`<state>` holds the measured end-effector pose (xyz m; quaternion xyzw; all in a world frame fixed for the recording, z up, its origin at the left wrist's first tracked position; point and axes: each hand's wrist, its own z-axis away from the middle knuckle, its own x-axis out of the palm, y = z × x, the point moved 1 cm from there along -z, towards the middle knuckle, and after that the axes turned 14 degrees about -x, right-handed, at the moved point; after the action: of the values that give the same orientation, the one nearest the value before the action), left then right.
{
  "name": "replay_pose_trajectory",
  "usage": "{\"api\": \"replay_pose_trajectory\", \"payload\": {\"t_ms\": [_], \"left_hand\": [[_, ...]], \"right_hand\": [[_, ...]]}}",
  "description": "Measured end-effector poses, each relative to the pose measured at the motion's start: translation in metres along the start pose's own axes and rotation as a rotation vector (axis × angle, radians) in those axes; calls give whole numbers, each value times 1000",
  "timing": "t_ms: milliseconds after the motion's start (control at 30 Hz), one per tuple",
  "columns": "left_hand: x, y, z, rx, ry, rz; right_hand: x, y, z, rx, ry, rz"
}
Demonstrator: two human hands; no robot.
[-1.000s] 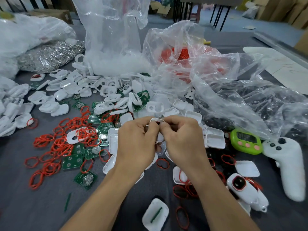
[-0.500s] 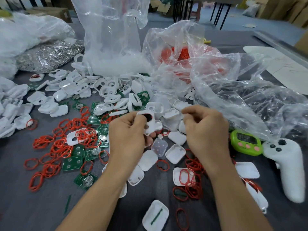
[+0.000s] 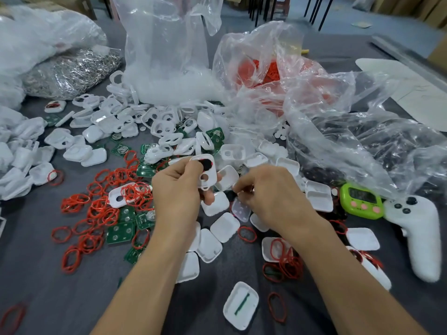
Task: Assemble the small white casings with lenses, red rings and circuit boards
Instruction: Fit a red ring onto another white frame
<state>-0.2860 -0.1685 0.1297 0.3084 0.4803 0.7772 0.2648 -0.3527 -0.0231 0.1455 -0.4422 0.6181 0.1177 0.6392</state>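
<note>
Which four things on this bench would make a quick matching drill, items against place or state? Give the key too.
Things
1. two-hole white casing
2. green timer
3. bag of red rings
4. casing half with green strip

Places or states
A. nearest the viewer, open side up
B. gripped by the left hand
C. at the back, centre-right
D. on the right, next to the white controller

Pairs: 1-B, 2-D, 3-C, 4-A
</note>
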Motion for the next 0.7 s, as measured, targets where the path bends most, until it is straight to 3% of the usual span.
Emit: {"api": "replay_pose_trajectory", "payload": {"t_ms": [567,700], "left_hand": [[16,0,8,15,-113,-131],[16,-3,9,25,-43,-163]], "right_hand": [[11,6,3,8,47,105],[5,15,15,66,308,-130]]}}
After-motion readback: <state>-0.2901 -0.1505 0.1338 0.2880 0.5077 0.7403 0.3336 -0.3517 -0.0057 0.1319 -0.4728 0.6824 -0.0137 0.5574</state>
